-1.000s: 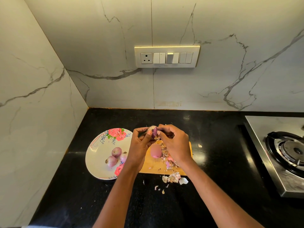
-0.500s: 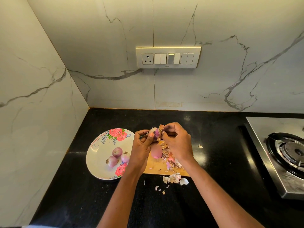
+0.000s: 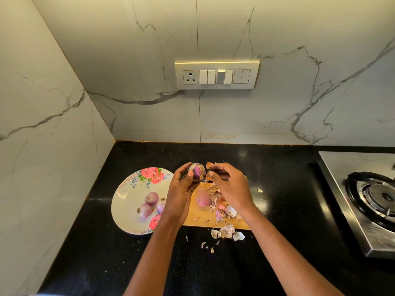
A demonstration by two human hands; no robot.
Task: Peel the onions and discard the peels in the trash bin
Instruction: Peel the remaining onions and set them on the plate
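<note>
My left hand (image 3: pixel 181 193) grips a small purple onion (image 3: pixel 197 171), partly skinned, above the far edge of a wooden cutting board (image 3: pixel 198 220). Just right of the onion, my right hand (image 3: pixel 232 189) pinches a scrap of peel (image 3: pixel 210 165) between thumb and fingertips; something dark sits under its fingers, and I cannot tell what it is. A peeled onion (image 3: pixel 203 198) lies on the board beside a heap of peels (image 3: pixel 222 209). More peels (image 3: pixel 226 232) lie on the counter in front of the board. No trash bin is in view.
A floral plate (image 3: pixel 126 201) left of the board holds three small onions (image 3: pixel 148 205). A steel gas stove (image 3: pixel 374 199) stands at the right. The black counter (image 3: pixel 288 210) meets marble walls at the left and back, with a switch panel (image 3: pixel 217 75) above.
My right hand has drawn a little to the right, away from the onion, opening a small gap. My left hand has turned the onion, and more purple flesh shows.
</note>
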